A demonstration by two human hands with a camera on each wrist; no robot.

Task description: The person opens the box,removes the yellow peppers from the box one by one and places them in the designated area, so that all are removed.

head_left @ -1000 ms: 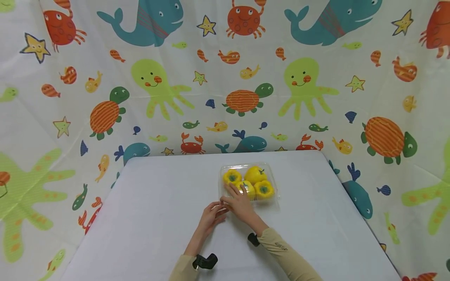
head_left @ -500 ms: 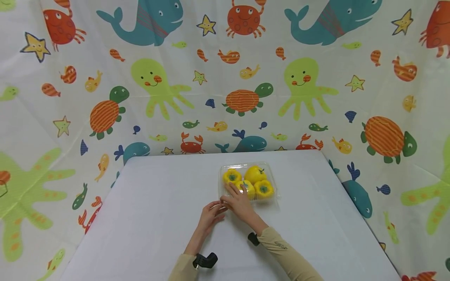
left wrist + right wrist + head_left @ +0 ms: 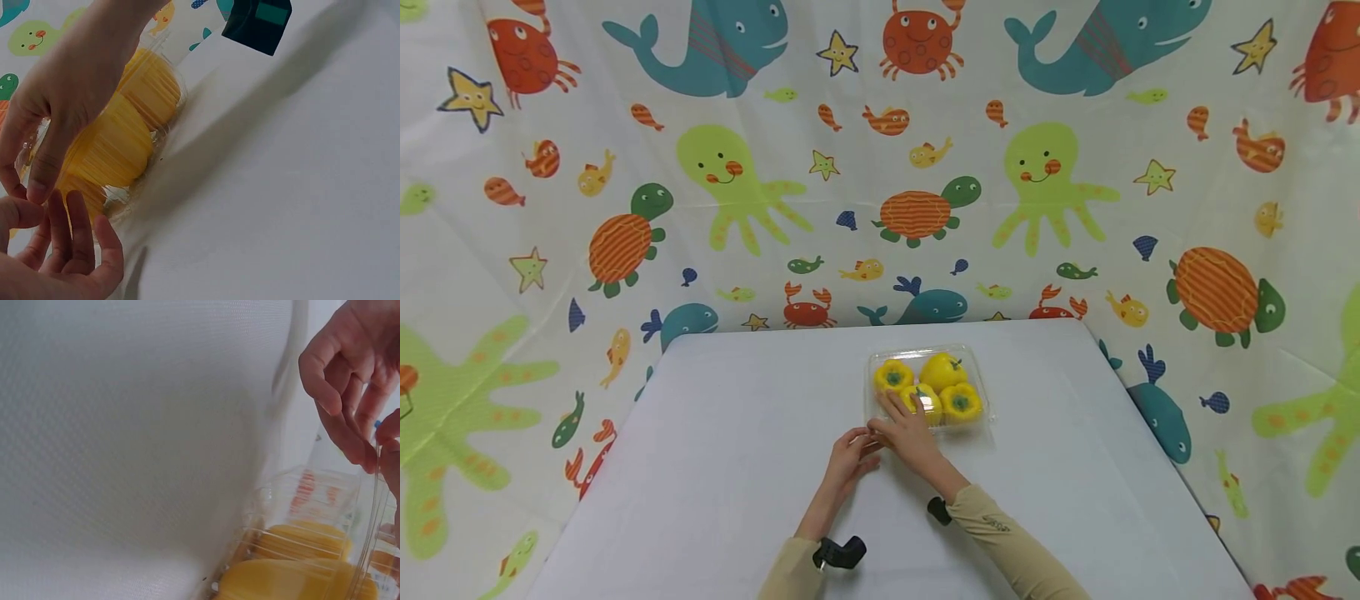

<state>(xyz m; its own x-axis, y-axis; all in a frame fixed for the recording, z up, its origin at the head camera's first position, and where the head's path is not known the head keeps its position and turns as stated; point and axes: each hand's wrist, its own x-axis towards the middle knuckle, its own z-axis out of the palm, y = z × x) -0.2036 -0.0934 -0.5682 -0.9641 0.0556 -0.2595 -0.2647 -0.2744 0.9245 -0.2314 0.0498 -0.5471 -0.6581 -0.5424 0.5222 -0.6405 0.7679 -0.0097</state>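
A clear plastic clamshell box [image 3: 917,351] stands on the white table, with several yellow bell peppers [image 3: 962,402] inside. My right hand [image 3: 913,437] reaches over its near left part, fingers spread across the lid. Its thumb and a finger pinch the rim at the near left corner, beside a thin clear edge [image 3: 376,494] in the right wrist view. At that same corner, my left hand [image 3: 847,463] pinches the rim between thumb and index finger, the other fingers [image 3: 81,234] loosely bent. Both hands nearly meet there, and the exact contact is partly hidden.
The white table [image 3: 737,450] extends on both sides of the box. Behind it hangs a cloth [image 3: 820,192] printed with sea animals. A black wrist camera [image 3: 842,552] sits on the left wrist and another black device [image 3: 938,510] on the right.
The head view has shifted very slightly. Both hands stay at the box's near left corner, and neither the box nor the peppers visibly move.
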